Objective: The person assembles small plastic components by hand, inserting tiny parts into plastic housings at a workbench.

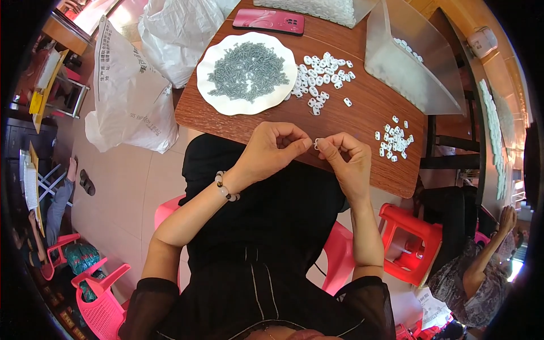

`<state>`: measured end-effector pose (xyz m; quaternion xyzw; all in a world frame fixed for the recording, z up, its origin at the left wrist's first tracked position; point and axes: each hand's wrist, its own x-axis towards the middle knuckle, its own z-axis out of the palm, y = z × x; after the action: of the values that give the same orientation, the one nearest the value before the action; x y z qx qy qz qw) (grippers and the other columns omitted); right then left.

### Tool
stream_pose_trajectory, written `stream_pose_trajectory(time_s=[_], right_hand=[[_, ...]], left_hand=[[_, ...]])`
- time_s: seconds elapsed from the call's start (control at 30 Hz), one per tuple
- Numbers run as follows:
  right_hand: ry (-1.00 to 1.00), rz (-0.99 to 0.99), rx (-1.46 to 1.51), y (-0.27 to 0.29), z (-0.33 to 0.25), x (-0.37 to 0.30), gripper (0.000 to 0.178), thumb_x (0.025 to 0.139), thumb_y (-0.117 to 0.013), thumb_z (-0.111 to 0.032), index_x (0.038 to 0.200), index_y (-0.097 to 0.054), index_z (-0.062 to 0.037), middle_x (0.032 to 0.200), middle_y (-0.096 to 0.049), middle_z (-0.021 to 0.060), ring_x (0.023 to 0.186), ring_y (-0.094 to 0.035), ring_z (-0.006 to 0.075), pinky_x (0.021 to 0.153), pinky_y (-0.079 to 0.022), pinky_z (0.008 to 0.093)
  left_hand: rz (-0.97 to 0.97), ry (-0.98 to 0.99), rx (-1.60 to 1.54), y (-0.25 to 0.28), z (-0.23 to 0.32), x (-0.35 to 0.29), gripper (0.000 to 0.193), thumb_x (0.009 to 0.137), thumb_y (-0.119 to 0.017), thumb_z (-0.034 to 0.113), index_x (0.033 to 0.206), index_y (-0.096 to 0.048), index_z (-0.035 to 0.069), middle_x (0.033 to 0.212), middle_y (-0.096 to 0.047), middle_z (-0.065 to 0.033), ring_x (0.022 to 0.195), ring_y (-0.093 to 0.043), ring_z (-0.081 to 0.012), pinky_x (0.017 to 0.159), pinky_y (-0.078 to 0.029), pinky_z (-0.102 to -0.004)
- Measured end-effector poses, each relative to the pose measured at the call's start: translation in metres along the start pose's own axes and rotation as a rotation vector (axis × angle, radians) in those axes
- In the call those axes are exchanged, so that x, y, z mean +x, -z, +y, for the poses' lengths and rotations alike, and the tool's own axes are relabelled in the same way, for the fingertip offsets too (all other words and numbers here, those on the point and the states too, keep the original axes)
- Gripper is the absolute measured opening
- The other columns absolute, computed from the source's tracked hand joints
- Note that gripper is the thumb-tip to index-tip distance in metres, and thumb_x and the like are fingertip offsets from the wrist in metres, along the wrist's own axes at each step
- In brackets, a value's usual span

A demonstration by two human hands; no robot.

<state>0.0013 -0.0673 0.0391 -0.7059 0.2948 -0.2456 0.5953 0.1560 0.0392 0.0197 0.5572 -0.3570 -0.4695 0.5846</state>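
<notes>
White piece [317, 144] at pinched fingertips of right hand [352, 165]; left hand [265, 151] pinched just beside, contents unclear.

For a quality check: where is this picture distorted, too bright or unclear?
Head view: edges bend toward the dark rim; glare whitens spots upper left and far right; the brown wooden table is well lit; the small pale piece at the bare right hand lacks clear detail.

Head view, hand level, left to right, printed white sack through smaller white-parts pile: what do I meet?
Printed white sack, left hand, small pale piece, right hand, smaller white-parts pile.
</notes>
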Motion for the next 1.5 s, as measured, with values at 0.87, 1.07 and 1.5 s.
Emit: stream_pose_trajectory(time_s=[0.87, 1.07, 1.5], right_hand=[[0.037, 0.034, -0.07, -0.004, 0.0, -0.002, 0.016, 0.086, -0.069, -0.014, 0.079, -0.064, 0.0, 0.065, -0.063, 0.0002, 0.059, -0.054, 0.003, 0.055, -0.042, 0.0187], [0.042, 0.043, -0.066, -0.006, 0.001, -0.003, 0.016, 0.086, -0.068, -0.014, 0.078, -0.064, -0.0004, 0.064, -0.062, -0.0001, 0.059, -0.053, 0.0029, 0.054, -0.041, 0.0183], [0.045, 0.047, -0.046, -0.011, 0.008, -0.004, 0.015, 0.086, -0.068, -0.011, 0.077, -0.063, -0.0005, 0.063, -0.062, 0.0002, 0.058, -0.053, 0.0029, 0.053, -0.041, 0.0184]], left_hand=[[0.009, 0.002, 0.012, 0.0, 0.0, 0.0, 0.018, 0.087, -0.067, 0.016, 0.09, -0.067, -0.002, 0.079, -0.066, -0.0019, 0.073, -0.058, -0.0051, 0.067, -0.047, -0.02], [0.002, -0.011, 0.037, 0.0, 0.001, -0.001, 0.018, 0.087, -0.067, 0.016, 0.09, -0.067, -0.002, 0.079, -0.066, -0.0018, 0.073, -0.058, -0.0051, 0.066, -0.047, -0.02], [0.034, 0.037, 0.125, -0.001, 0.0, -0.001, 0.016, 0.088, -0.066, 0.013, 0.088, -0.066, -0.003, 0.076, -0.064, -0.0011, 0.069, -0.057, -0.0043, 0.062, -0.046, -0.019]])
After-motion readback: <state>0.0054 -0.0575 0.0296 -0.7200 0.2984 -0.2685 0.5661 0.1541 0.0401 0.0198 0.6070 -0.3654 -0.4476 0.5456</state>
